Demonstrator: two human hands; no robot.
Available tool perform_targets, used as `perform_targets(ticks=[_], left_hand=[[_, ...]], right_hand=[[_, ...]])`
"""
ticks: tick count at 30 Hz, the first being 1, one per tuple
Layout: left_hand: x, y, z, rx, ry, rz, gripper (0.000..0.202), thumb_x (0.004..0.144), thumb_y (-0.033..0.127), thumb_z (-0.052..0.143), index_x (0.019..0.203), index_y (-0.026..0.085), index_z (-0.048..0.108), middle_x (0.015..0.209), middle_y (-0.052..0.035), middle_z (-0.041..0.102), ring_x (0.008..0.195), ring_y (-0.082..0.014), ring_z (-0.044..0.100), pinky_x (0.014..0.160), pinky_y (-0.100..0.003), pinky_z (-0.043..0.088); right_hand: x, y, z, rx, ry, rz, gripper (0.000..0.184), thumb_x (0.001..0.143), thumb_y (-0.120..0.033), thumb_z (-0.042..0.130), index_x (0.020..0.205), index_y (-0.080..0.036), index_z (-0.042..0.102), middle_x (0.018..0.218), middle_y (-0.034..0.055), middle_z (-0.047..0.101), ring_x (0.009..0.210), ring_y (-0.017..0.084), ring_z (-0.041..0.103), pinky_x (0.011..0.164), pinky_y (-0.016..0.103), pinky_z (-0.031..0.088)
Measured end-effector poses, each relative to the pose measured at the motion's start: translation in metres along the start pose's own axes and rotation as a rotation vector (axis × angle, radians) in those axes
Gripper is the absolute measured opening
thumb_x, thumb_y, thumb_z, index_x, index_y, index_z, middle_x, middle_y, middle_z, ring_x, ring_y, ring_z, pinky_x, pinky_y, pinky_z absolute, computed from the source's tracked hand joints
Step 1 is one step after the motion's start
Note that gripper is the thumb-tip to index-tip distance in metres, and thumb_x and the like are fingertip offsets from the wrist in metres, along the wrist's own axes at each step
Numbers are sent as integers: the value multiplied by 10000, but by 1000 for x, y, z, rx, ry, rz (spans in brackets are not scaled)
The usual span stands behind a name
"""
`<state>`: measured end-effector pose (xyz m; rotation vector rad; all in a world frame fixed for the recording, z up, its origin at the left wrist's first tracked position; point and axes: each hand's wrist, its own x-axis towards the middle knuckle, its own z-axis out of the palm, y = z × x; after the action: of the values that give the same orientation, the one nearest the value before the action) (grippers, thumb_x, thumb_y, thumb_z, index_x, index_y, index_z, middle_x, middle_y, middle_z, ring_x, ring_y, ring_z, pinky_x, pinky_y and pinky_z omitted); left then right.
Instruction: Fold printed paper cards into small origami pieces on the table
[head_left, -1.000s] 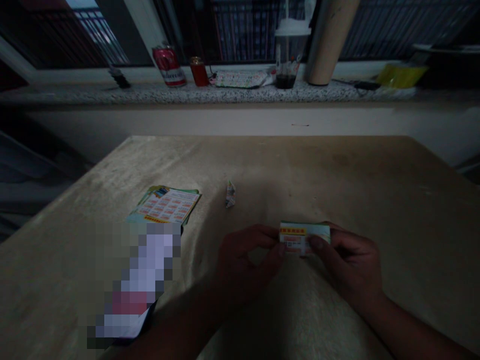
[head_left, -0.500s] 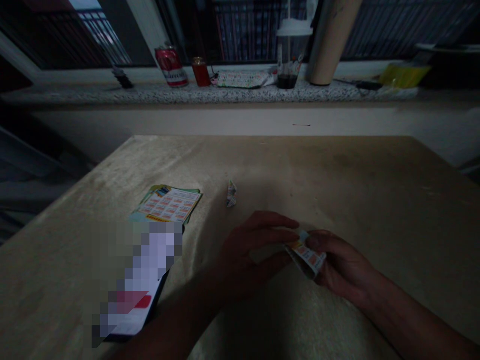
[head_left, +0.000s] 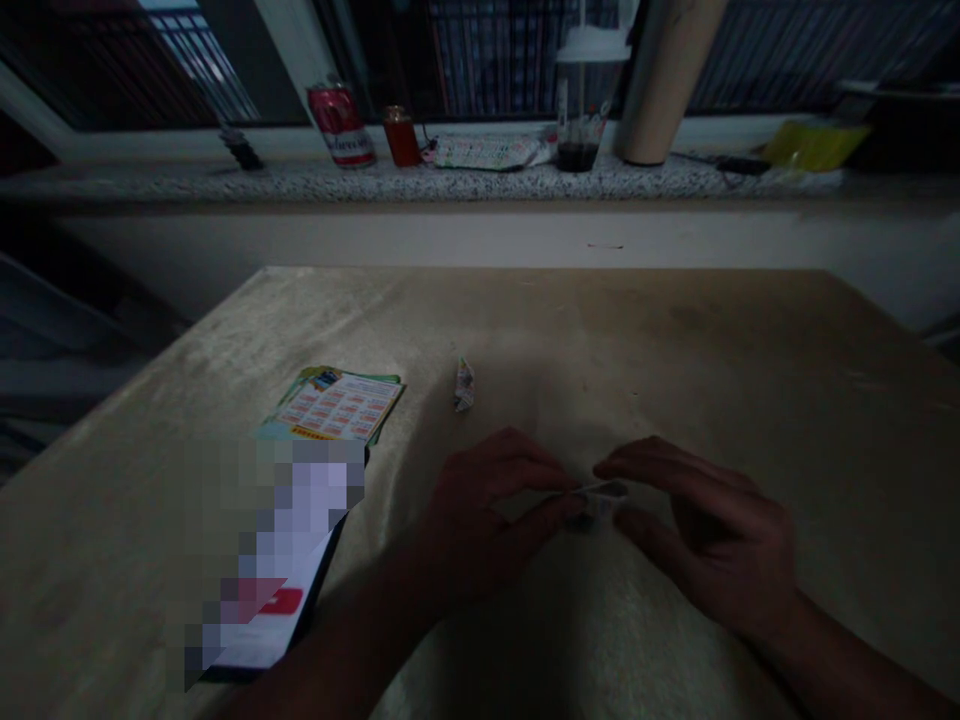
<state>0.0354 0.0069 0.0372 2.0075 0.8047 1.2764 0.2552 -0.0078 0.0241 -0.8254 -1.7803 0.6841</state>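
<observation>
On the tabletop [head_left: 712,340] I see cards [head_left: 341,405] behind the phone [head_left: 259,638]; rightward, paper [head_left: 601,503] between left hand [head_left: 491,510] and right hand [head_left: 720,530].

Room lies beyond the right fingers [head_left: 679,475] — phone [head_left: 289,560] and cards [head_left: 341,405] (adjacent) obstruct leftward.

This is looking like a home: beyond a table [head_left: 712,340], a stone windowsill [head_left: 450,186] is running across twelve o'clock, bearing a red drink can [head_left: 341,125] at eleven and a lidded cup [head_left: 581,105] at one, while railings [head_left: 495,60] are standing outside the window [head_left: 394,55].
</observation>
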Motion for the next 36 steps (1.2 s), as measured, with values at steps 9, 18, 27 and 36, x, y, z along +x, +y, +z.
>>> perform_targets(ticks=[9, 18, 27, 36], left_hand=[[-5, 0, 5, -174, 64, -237, 54, 810, 146, 796, 862, 158, 803, 790, -50, 764, 718, -143, 719, 675, -240, 553], [-7, 2, 4, -210, 55, -307, 68, 831, 156, 769, 870, 195, 808, 789, -24, 762, 726, -139, 708, 683, -252, 541], [-7, 0, 3, -190, 44, -273, 49, 838, 168, 762, 857, 185, 804, 776, -36, 764, 706, -143, 704, 667, -261, 537], [-8, 1, 4, -190, 50, -226, 60, 836, 146, 764, 862, 188, 798, 776, -33, 758, 692, -136, 697, 651, -255, 539]], right_hand=[[2, -4, 9, 134, 52, 24, 296, 832, -3, 692, 1028, -213, 765, 846, 53, 750, 749, 188, 709, 644, 330, 582], [1, -3, 9, 180, 74, 91, 277, 838, -20, 692, 988, -237, 778, 829, 40, 753, 735, 178, 711, 628, 307, 570], [-1, -2, 9, 212, 63, 117, 261, 853, -35, 684, 978, -243, 780, 815, 39, 744, 719, 178, 704, 620, 313, 561], [2, -4, 10, 196, 59, 67, 294, 846, -23, 683, 996, -254, 784, 813, 34, 751, 724, 189, 701, 619, 340, 569]])
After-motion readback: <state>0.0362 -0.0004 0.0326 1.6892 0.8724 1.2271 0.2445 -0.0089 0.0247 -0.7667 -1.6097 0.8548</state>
